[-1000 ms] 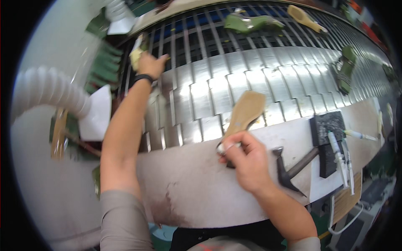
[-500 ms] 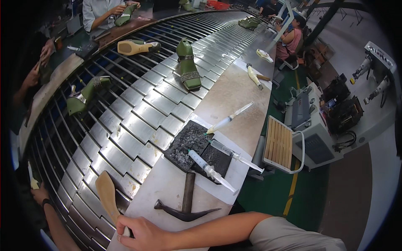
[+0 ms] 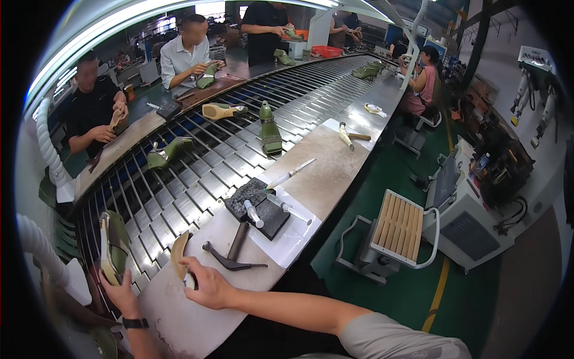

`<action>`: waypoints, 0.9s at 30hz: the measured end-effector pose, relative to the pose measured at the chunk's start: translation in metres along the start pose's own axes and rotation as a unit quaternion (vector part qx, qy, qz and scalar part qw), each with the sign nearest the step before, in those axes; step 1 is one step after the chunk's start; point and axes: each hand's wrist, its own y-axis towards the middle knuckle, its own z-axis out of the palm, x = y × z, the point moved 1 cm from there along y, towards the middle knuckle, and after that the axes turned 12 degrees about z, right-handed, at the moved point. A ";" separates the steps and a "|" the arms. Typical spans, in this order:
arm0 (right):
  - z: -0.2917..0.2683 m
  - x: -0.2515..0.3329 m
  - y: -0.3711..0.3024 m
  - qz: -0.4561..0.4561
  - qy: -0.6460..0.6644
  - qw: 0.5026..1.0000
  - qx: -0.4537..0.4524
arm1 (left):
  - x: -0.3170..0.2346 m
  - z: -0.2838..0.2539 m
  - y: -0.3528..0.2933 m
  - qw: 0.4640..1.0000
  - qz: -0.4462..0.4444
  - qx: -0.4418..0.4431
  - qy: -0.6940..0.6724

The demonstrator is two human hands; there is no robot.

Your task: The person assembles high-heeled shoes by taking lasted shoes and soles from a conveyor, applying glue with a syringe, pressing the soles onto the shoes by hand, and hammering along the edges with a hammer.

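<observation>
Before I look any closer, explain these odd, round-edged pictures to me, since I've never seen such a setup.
There is no robot: these are a person's own bare left hand and right hand. The view comes from a fisheye camera on that person's head, looking down, so straight edges bend. The left hand grips one end of a green shoe; the right hand holds a tan-soled shoe. On the pale worktop lie a dark hammer and a black block with syringes on it. Beyond, more green shoes rest on a slatted metal surface.
</observation>
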 end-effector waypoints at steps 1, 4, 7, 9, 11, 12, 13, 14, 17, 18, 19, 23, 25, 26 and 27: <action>-0.004 0.002 -0.008 -0.014 -0.025 0.999 -0.027 | -0.022 -0.021 -0.036 0.999 0.037 -0.014 0.001; -0.019 -0.004 -0.021 -0.078 -0.075 0.987 -0.117 | -0.089 -0.082 -0.115 0.978 0.112 0.036 0.170; -0.026 0.007 -0.029 -0.158 -0.166 0.968 -0.102 | -0.106 -0.139 -0.159 0.945 0.141 0.168 0.243; -0.030 0.022 -0.025 -0.258 -0.271 0.924 -0.083 | -0.110 -0.160 -0.173 0.958 0.126 0.204 0.156; -0.024 0.037 -0.023 -0.352 -0.401 0.845 -0.035 | -0.092 -0.175 -0.174 0.977 0.068 0.177 0.101; -0.031 0.041 -0.025 -0.374 -0.461 0.805 -0.013 | -0.086 -0.175 -0.167 0.978 0.015 0.204 0.045; -0.030 0.047 -0.030 -0.376 -0.494 0.783 0.043 | -0.093 -0.178 -0.162 0.979 0.004 0.203 0.034; -0.027 0.039 -0.031 -0.376 -0.510 0.768 0.093 | -0.103 -0.181 -0.152 0.980 -0.007 0.198 0.026; -0.024 0.048 -0.038 -0.257 -0.479 0.816 0.196 | -0.139 -0.196 -0.121 0.986 -0.039 0.134 -0.091; -0.019 0.049 -0.036 -0.259 -0.340 0.897 0.118 | -0.149 -0.198 -0.112 0.986 -0.050 0.097 -0.128; -0.018 0.050 -0.031 -0.160 -0.279 0.943 0.090 | -0.154 -0.196 -0.101 0.989 -0.019 0.071 -0.130; -0.002 0.027 -0.011 0.116 0.104 0.988 0.021 | -0.132 -0.158 -0.074 0.955 0.006 -0.062 -0.289; 0.004 0.016 -0.017 0.172 0.124 0.977 0.023 | -0.131 -0.137 -0.069 0.908 0.024 -0.132 -0.396; 0.007 0.011 -0.020 0.145 0.107 0.984 0.006 | -0.133 -0.135 -0.068 0.912 0.021 -0.136 -0.387; 0.010 0.008 -0.023 0.119 0.092 0.989 -0.015 | -0.136 -0.136 -0.066 0.902 0.027 -0.109 -0.417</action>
